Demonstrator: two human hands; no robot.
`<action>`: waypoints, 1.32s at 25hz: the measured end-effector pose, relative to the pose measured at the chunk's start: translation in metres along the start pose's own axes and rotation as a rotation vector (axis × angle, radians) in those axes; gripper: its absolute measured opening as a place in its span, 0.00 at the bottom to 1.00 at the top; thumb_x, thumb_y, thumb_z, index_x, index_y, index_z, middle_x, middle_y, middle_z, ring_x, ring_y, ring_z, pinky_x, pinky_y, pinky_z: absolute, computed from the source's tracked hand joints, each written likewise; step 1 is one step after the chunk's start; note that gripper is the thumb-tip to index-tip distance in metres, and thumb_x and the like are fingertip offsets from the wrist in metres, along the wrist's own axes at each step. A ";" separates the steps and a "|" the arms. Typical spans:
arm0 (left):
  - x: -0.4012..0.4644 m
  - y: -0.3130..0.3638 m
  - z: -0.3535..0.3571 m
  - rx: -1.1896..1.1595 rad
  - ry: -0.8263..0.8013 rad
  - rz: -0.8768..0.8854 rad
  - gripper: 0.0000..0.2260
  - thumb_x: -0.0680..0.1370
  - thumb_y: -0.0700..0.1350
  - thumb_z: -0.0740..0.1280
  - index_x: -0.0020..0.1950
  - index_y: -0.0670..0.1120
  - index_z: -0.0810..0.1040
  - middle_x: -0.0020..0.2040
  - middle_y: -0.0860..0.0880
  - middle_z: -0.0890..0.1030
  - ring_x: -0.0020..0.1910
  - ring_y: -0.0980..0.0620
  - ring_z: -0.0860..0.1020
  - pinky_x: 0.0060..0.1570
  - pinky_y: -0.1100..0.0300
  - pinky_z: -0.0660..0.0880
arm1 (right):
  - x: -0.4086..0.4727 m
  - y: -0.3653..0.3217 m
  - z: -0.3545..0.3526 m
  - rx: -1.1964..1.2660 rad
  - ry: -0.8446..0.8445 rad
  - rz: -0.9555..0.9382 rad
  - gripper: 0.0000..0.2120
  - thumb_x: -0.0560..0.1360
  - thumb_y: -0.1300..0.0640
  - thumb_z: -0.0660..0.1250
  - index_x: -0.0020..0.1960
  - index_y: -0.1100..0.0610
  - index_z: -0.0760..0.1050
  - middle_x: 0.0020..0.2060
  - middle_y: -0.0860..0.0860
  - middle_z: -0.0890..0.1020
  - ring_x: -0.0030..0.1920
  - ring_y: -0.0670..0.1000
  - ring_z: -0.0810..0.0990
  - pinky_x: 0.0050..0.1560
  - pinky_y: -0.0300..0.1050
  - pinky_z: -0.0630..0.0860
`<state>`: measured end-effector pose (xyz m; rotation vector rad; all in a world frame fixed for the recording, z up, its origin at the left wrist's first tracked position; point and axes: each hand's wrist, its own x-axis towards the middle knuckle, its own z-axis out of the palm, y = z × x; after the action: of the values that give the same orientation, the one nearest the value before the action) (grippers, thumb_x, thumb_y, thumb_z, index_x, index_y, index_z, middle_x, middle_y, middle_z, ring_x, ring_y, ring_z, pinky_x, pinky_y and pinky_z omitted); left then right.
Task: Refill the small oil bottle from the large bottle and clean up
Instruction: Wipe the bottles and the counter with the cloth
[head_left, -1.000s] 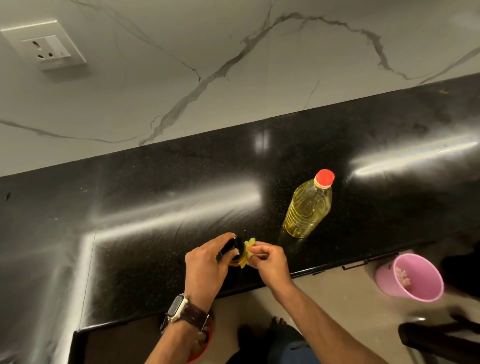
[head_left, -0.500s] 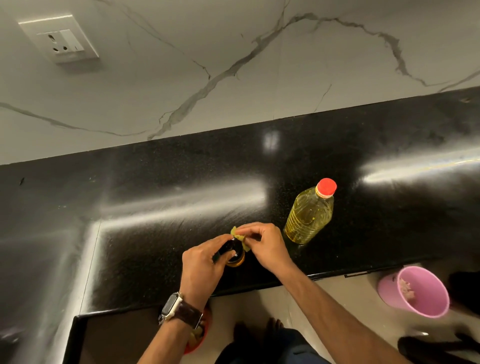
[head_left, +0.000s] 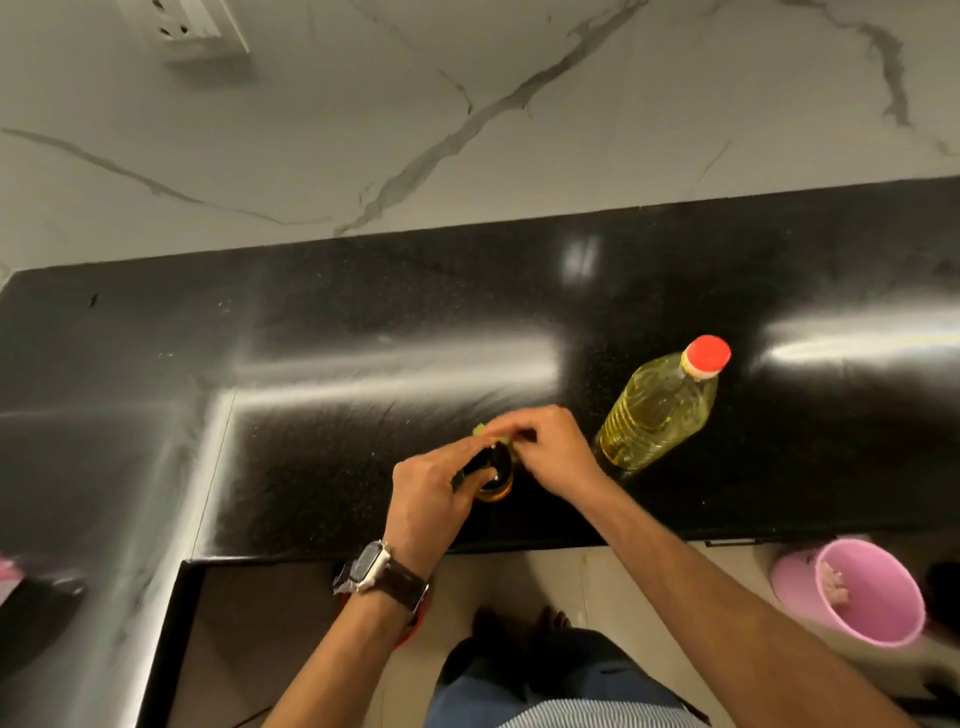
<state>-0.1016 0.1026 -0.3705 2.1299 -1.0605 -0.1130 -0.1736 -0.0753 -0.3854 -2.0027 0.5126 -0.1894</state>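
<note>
Left hand (head_left: 431, 493) fingers curled round small oil bottle (head_left: 496, 475), right hand (head_left: 550, 447) fingers pinching yellow-green cloth (head_left: 480, 430) at its top

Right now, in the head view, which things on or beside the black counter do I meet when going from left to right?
left hand → small oil bottle → right hand → large oil bottle → pink bucket on the floor

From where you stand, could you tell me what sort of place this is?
Most likely a home kitchen: a polished black stone counter against a marble-look wall with a socket, and a large bottle of cooking oil standing on it.
</note>
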 end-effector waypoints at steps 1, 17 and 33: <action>-0.001 -0.002 0.000 0.004 -0.007 0.001 0.21 0.71 0.39 0.81 0.63 0.50 0.86 0.56 0.53 0.87 0.55 0.56 0.85 0.56 0.59 0.81 | 0.013 -0.002 0.001 -0.039 -0.106 -0.014 0.18 0.69 0.72 0.69 0.50 0.55 0.88 0.47 0.48 0.89 0.51 0.40 0.85 0.55 0.35 0.80; -0.003 0.003 -0.003 0.014 -0.006 0.013 0.19 0.73 0.40 0.80 0.63 0.48 0.85 0.56 0.52 0.87 0.54 0.57 0.85 0.57 0.61 0.81 | -0.020 0.030 0.013 0.114 -0.010 0.288 0.14 0.75 0.68 0.72 0.56 0.55 0.87 0.52 0.49 0.88 0.57 0.46 0.86 0.62 0.46 0.82; 0.000 -0.002 0.000 0.030 0.004 0.001 0.19 0.74 0.42 0.80 0.64 0.47 0.84 0.55 0.50 0.88 0.52 0.54 0.86 0.52 0.53 0.85 | -0.071 0.007 0.074 0.578 0.500 0.538 0.08 0.73 0.64 0.78 0.49 0.54 0.84 0.45 0.51 0.87 0.49 0.50 0.87 0.50 0.45 0.84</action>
<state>-0.1002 0.1028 -0.3720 2.1556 -1.0667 -0.0927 -0.2133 0.0132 -0.4203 -1.1934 1.1471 -0.4486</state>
